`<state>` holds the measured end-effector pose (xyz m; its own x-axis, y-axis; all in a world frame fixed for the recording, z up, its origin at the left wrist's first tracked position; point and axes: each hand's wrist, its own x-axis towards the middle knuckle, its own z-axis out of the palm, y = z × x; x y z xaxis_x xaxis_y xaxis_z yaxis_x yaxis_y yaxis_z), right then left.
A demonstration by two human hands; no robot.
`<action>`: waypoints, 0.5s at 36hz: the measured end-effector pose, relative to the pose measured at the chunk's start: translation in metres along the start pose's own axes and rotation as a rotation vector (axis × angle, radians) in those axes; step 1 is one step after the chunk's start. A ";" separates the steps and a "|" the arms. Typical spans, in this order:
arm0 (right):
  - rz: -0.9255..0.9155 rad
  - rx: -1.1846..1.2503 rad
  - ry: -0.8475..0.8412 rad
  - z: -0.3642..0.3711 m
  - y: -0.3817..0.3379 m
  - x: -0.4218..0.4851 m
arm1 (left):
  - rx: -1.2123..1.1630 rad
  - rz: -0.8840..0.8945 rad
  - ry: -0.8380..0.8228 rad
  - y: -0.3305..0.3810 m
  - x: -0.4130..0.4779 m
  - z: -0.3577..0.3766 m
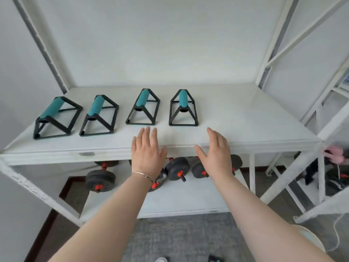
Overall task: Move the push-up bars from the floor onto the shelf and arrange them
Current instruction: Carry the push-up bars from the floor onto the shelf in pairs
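Observation:
Several push-up bars with black triangular frames and teal foam grips stand in a row on the white shelf (245,118): one at the far left (56,118), a second beside it (99,115), a third (144,107) and the rightmost (183,108). My left hand (146,154) hovers flat with fingers spread just in front of the third bar, touching nothing. My right hand (217,154) is open too, palm turned inward, over the shelf's front edge below and right of the rightmost bar. At the bottom edge, part of a dark and teal object (214,259) lies on the floor, mostly cut off.
Black dumbbells with red collars (177,171) lie on the lower shelf under my hands. White diagonal braces frame the rack on both sides. Another rack to the right holds pink (334,152) and dark items. Grey carpet covers the floor (179,235).

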<state>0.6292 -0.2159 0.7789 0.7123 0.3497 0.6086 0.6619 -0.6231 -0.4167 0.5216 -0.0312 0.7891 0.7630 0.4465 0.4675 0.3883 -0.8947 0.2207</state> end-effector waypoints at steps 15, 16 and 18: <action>0.258 -0.071 -0.549 -0.025 0.098 -0.307 | 0.092 -0.060 -0.555 0.039 -0.301 0.067; 0.285 -0.082 -0.588 -0.023 0.101 -0.327 | 0.098 -0.069 -0.606 0.036 -0.319 0.075; 0.336 -0.088 -0.662 -0.016 0.107 -0.363 | 0.114 -0.078 -0.707 0.028 -0.355 0.090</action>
<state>0.4374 -0.4209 0.5241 0.8828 0.4616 -0.0868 0.3830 -0.8144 -0.4361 0.3082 -0.2133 0.5523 0.8676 0.4454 -0.2211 0.4778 -0.8699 0.1223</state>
